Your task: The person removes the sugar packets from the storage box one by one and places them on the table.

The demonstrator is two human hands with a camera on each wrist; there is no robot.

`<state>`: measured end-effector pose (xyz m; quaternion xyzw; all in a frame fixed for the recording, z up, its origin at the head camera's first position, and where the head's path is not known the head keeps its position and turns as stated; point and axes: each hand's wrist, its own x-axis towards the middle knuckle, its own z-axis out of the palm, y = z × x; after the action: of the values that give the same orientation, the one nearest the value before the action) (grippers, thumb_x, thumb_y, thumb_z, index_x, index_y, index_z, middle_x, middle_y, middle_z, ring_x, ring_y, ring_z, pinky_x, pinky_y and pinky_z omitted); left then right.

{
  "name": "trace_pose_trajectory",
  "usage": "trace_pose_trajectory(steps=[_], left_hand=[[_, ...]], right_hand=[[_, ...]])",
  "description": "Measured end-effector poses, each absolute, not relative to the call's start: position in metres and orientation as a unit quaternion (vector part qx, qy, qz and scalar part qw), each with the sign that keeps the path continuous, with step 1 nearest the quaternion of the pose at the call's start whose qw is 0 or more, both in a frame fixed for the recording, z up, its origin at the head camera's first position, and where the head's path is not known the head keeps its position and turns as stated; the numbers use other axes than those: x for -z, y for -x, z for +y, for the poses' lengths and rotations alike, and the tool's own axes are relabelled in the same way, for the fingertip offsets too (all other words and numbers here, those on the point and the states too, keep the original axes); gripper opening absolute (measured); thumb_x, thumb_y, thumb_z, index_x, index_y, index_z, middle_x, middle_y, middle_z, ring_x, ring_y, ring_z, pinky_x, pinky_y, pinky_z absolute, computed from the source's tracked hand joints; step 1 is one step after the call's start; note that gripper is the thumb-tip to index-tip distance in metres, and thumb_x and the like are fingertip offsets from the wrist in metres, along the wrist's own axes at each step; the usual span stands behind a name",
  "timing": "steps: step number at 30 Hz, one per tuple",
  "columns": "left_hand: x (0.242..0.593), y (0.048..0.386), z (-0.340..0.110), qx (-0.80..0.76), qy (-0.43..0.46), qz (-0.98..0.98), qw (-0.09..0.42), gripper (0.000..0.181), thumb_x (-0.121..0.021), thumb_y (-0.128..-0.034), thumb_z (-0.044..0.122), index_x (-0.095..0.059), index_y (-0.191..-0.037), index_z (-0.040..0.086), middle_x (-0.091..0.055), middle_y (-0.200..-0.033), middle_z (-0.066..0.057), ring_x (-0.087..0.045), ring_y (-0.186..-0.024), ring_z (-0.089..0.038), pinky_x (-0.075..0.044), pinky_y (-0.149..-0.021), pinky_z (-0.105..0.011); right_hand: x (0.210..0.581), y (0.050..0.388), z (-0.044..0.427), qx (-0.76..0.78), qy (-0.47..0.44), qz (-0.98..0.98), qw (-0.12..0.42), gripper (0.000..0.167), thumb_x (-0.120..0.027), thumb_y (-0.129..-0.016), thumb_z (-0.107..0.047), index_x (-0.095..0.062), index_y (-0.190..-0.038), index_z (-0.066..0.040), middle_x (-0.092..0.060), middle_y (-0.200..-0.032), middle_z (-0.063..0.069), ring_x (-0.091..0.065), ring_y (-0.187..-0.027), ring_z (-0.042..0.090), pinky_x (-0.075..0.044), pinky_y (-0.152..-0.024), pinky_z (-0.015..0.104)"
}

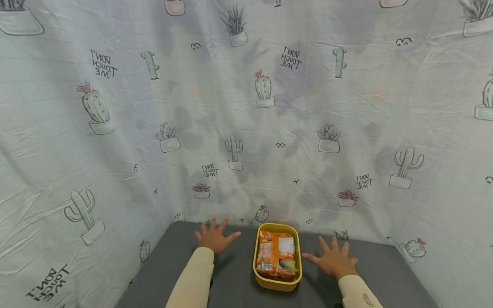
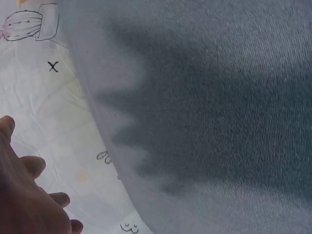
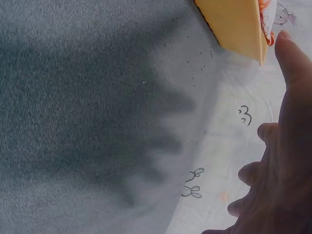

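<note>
A yellow rectangular container [image 1: 277, 285] stands on the dark grey table, with orange snack packets [image 1: 275, 253] inside it. To its left, my left hand [image 1: 216, 238] is spread with straight fingers, holding nothing. On the other side, my right hand [image 1: 334, 259] is spread too, its thumb pointing toward the container and apart from it. Both hands hover over the table and cast shadows. In the right wrist view, a corner of the yellow container [image 3: 234, 24] shows near the thumb. The left wrist view shows only part of the left hand [image 2: 34, 195] above the grey surface.
The grey table [image 1: 239, 273] ends at a white cloth curtain [image 1: 239, 119] printed with cacti and mirrored lettering. It hangs behind the table and along both sides. A few dark specks [image 3: 193, 78] lie near the container in the right wrist view.
</note>
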<state>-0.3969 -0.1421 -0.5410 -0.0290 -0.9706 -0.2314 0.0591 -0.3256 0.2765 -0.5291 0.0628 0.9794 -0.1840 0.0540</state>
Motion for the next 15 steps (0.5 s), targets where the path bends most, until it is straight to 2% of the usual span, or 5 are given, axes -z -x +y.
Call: trace_pose_trajectory(steps=[5, 9, 15], left_hand=[[0.533, 0.395, -0.136, 0.284, 0.020, -0.958, 0.044, 0.103, -0.045, -0.0933, 0.093, -0.044, -0.170, 0.023, -0.029, -0.172, -0.028, -0.019, -0.148, -0.072, -0.013, -0.112, -0.088], [0.528, 0.395, -0.127, 0.356, 0.016, -0.934, 0.021, 0.102, -0.044, -0.0963, 0.090, -0.039, -0.172, 0.022, -0.027, -0.174, -0.026, -0.025, -0.150, -0.066, -0.016, -0.113, -0.087], [0.524, 0.394, -0.116, 0.470, 0.004, -0.883, -0.013, 0.106, -0.048, -0.0966, 0.088, -0.032, -0.174, 0.017, -0.027, -0.174, -0.025, -0.029, -0.154, -0.056, -0.027, -0.115, -0.080]], right_hand=[[0.527, 0.328, 0.277, 0.215, -0.061, 0.973, 0.060, 0.128, -0.053, -0.086, -0.097, -0.031, -0.171, -0.003, -0.008, -0.166, 0.047, 0.002, -0.143, 0.080, -0.011, -0.100, 0.098], [0.525, 0.331, 0.277, 0.250, -0.061, 0.965, 0.059, 0.128, -0.046, -0.089, -0.096, -0.028, -0.170, 0.001, -0.014, -0.164, 0.049, -0.008, -0.142, 0.081, -0.017, -0.101, 0.096], [0.519, 0.336, 0.272, 0.359, -0.052, 0.931, 0.051, 0.131, -0.048, -0.093, -0.092, -0.015, -0.169, 0.010, -0.017, -0.167, 0.044, -0.020, -0.149, 0.069, -0.024, -0.112, 0.084]])
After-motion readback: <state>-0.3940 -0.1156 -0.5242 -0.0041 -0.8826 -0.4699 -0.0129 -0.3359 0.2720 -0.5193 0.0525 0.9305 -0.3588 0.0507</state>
